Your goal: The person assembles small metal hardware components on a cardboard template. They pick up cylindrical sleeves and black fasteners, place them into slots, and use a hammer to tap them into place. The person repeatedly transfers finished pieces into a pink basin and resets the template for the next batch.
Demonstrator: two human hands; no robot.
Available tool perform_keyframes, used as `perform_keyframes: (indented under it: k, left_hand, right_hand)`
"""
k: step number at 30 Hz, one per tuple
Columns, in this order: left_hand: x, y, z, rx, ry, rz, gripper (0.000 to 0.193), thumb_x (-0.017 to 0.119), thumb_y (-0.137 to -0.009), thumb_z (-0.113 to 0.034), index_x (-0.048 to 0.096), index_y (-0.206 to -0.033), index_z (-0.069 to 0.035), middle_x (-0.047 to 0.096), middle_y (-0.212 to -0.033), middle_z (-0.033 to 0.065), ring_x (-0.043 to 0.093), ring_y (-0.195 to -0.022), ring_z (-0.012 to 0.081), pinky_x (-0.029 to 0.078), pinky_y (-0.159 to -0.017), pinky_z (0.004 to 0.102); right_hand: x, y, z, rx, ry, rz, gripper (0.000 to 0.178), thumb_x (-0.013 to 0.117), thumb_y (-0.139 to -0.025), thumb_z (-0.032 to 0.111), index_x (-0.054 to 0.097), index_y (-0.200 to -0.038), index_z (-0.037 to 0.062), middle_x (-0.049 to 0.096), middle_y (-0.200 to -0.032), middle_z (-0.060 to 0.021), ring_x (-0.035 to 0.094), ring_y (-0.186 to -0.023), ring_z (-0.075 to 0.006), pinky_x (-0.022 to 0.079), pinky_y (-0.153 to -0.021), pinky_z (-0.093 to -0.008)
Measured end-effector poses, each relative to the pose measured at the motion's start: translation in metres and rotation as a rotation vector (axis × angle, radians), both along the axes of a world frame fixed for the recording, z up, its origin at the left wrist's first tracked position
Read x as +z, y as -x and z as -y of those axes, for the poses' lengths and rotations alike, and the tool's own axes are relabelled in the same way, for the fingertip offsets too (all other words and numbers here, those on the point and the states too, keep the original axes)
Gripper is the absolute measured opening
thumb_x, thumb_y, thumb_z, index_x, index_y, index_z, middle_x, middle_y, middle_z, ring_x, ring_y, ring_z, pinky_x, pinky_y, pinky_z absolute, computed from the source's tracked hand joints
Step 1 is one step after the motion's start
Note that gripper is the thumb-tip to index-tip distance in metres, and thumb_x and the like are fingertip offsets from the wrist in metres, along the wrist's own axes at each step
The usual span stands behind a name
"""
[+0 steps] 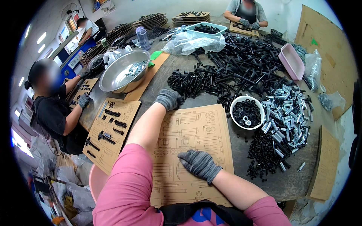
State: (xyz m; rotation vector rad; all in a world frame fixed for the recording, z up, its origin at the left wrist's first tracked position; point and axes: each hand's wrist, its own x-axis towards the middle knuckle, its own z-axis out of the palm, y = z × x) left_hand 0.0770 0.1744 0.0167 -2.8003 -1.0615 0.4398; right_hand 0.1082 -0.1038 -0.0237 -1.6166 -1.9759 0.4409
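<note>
My left hand [168,99], in a grey knit glove, reaches to the near left edge of a heap of black bolts [241,69]. Its fingers curl down beside the bolts, and whatever they grip is hidden. My right hand [200,165], gloved alike, lies on a stack of brown cardboard sheets [171,130] printed with outlines of bolts and nuts. Those fingers point left, lying over the printed outlines, with nothing visible in them.
Right of the cardboard are a white bowl of black washers [247,112], silver sleeves [286,113] and small black screws [264,152]. A steel basin [124,71] and a filled hardware card [111,132] lie left. A pink tray [291,62] stands right. Co-workers sit left and across.
</note>
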Motion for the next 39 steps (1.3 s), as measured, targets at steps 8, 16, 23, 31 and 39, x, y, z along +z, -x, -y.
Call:
perform_keyframes:
  k: [8, 16, 23, 31, 39]
  left_hand:
    - [-0.013, 0.035, -0.022, 0.530, 0.075, 0.257, 0.048, 0.055, -0.075, -0.046, 0.060, -0.102, -0.006, 0.058, -0.105, 0.0167, 0.055, -0.099, 0.0309, 0.042, -0.084, 0.0385]
    - [-0.016, 0.045, -0.018, 0.454, 0.156, 0.313, 0.039, 0.058, -0.076, -0.035, 0.059, -0.099, -0.004, 0.061, -0.095, 0.0173, 0.059, -0.089, 0.0300, 0.045, -0.077, 0.0385]
    - [0.030, 0.062, 0.077, 0.457, 0.926, 0.896, 0.027, 0.057, -0.081, -0.027, 0.050, -0.090, -0.002, 0.054, -0.066, 0.0053, 0.053, -0.048, 0.0137, 0.046, -0.044, 0.0258]
    - [0.050, 0.087, 0.164, 0.233, 1.092, 0.585, 0.031, 0.061, -0.080, -0.027, 0.054, -0.096, -0.001, 0.052, -0.068, 0.0010, 0.050, -0.057, 0.0091, 0.043, -0.051, 0.0222]
    - [0.025, 0.116, 0.130, 0.147, 0.917, 0.726, 0.025, 0.056, -0.078, -0.006, 0.056, -0.102, 0.002, 0.059, -0.079, 0.0052, 0.053, -0.068, 0.0090, 0.047, -0.058, 0.0241]
  right_hand:
    - [-0.002, 0.001, 0.000, -0.022, -0.089, -0.066, 0.023, 0.049, -0.083, 0.028, 0.060, -0.094, 0.0111, 0.060, -0.078, -0.0110, 0.059, -0.068, -0.0264, 0.048, -0.061, -0.0361]
    - [0.004, 0.000, -0.001, 0.008, 0.064, -0.098, 0.028, 0.045, -0.085, 0.029, 0.058, -0.101, 0.0101, 0.060, -0.091, -0.0129, 0.058, -0.082, -0.0278, 0.046, -0.073, -0.0372]
    - [0.000, -0.001, -0.002, -0.037, -0.024, -0.230, 0.029, 0.051, -0.083, 0.027, 0.057, -0.104, 0.0085, 0.058, -0.099, -0.0131, 0.057, -0.090, -0.0266, 0.045, -0.080, -0.0357]
    - [0.032, -0.021, -0.021, -0.162, 0.042, -1.011, 0.063, 0.068, -0.071, 0.014, 0.037, -0.127, 0.0103, 0.050, -0.100, -0.0097, 0.055, -0.072, -0.0133, 0.051, -0.056, -0.0216]
    - [0.046, -0.034, -0.038, -0.238, 0.194, -0.900, 0.022, 0.058, -0.077, 0.005, 0.059, -0.099, 0.0043, 0.060, -0.078, -0.0077, 0.058, -0.061, -0.0129, 0.051, -0.054, -0.0239]
